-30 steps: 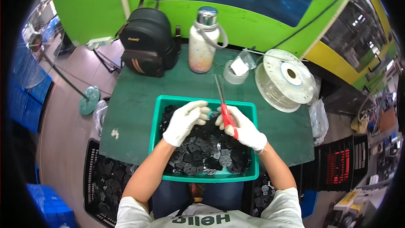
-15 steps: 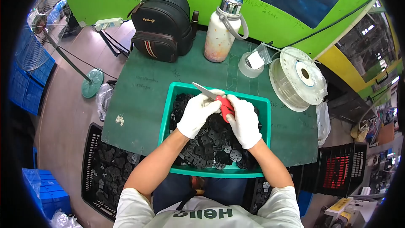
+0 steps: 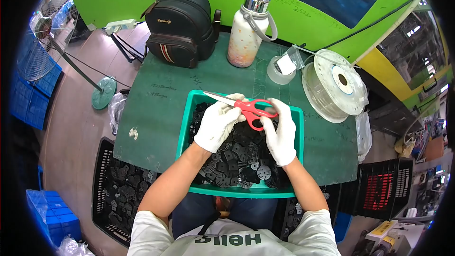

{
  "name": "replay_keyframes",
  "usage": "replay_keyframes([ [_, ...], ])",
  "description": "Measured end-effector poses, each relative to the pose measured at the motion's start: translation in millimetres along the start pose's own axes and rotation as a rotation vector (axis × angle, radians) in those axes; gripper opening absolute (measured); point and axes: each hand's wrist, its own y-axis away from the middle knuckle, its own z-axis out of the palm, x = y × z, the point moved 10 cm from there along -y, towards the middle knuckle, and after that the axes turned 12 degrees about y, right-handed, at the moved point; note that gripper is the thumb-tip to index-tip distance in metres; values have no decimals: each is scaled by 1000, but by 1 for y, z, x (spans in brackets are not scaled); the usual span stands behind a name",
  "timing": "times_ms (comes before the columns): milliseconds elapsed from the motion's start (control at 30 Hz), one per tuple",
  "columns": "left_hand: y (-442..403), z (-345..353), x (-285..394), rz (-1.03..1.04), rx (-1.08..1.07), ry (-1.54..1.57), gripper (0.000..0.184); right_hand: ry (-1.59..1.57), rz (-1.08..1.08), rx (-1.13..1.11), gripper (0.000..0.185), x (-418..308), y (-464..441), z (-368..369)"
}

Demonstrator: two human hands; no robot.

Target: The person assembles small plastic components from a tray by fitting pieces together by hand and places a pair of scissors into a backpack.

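Red-handled scissors [image 3: 246, 107] are held above a green plastic bin [image 3: 184, 137], their silver blades pointing left and their handle loops slightly spread. My left hand [image 3: 212, 127], in a white glove, is closed around the scissors where the blades meet the handles. The gloved right hand [image 3: 282, 138] has its thumb and fingers on the handle loops at the right; its fingertips are a little blurred. Below both hands, the bin is filled with small flat black plastic parts [image 3: 232, 159], some round and some squarish with holes.
On the green table [image 3: 147, 109] stand a black backpack [image 3: 177, 23], a white bottle [image 3: 244, 40], a roll of clear tape [image 3: 279, 73] and a large spool [image 3: 332, 85]. Black crates [image 3: 102, 185] flank the table, with a fan [image 3: 45, 28] at far left.
The scissors have turned flatter, and their handles have spread from pressed together to apart. My right hand has shifted slightly right along the loops, while the left moved a little left.
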Motion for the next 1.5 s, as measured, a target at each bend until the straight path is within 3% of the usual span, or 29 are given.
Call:
replay_keyframes([
  [33,1,1,0,-1,0,-1,43,-1,2,1,43,1,1,0],
  [100,3,5,3,-4,21,-134,49,-214,237,-104,42,26,6,15],
  [300,4,7,5,-13,23,-234,55,-577,360,-83,40,38,13,24],
  [433,2,5,3,-14,22,-223,56,-606,351,-69,37,39,13,23],
  [533,0,-1,0,-12,40,-157,61,-463,325,18,31,34,12,9],
  [600,-2,-10,-5,-26,70,-65,64,-109,80,46,28,11,8,-6],
  [633,-2,-12,-6,-25,70,-65,64,-110,79,46,28,14,7,-5],
  [700,-3,-4,-10,-80,-21,-22,63,-82,-281,96,29,-13,6,-9],
  [733,-3,-3,-10,-77,-21,-22,63,-32,-315,99,32,-20,5,-10],
  [933,-1,7,0,6,-34,-35,62,35,-332,5,32,-29,3,0],
  [1267,2,14,3,13,-85,-90,66,86,-299,85,32,-22,3,-2],
  [1367,3,17,4,16,-87,-127,67,187,-265,2,36,-24,1,3],
  [1433,4,16,2,10,-80,-145,67,191,-131,-129,39,-8,1,17],
  [1500,4,13,1,25,-57,-303,63,194,-120,-207,41,-3,1,23],
])
